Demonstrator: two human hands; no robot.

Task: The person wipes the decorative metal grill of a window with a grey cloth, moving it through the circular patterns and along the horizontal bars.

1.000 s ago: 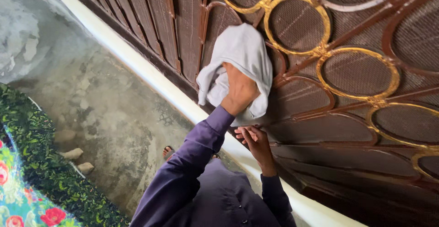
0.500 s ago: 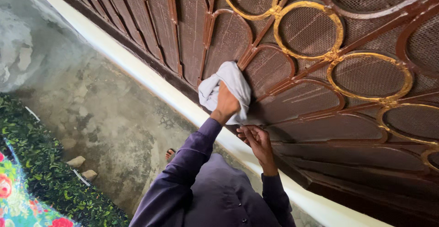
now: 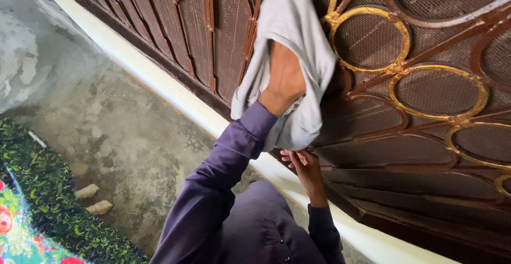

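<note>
Along the top and right of my view runs a brown metal grille (image 3: 372, 136), its mesh panels framed by curved bars and a chain of gold rings (image 3: 370, 38) from twelve o'clock down to four. Below it a white ledge (image 3: 175, 96) cuts diagonally from eleven o'clock to five, separating the grille from a stained, mottled concrete floor (image 3: 117, 136) on the left. At seven o'clock a strip of green turf (image 3: 48, 205) borders a floral mat (image 3: 16, 237), and two pale stones (image 3: 93, 200) lie on the concrete just beside the turf.

My left hand (image 3: 285, 80) is raised toward twelve o'clock, pressed at the grille with a white cloth (image 3: 293, 24) draped over and around it. The cloth hangs past the wrist on both sides and covers the fingers, so I see it wrapped about the hand, but I cannot tell how tightly the fingers close on it. My right hand (image 3: 303, 165) sits lower, near centre, fingers loosely curled and touching a bar at the grille's bottom edge, grasping nothing I can make out.

Purple sleeves (image 3: 229, 157) and shirt fill six o'clock. The open room lies to the left over the concrete; to the right the grille's bars and rings crowd close.
</note>
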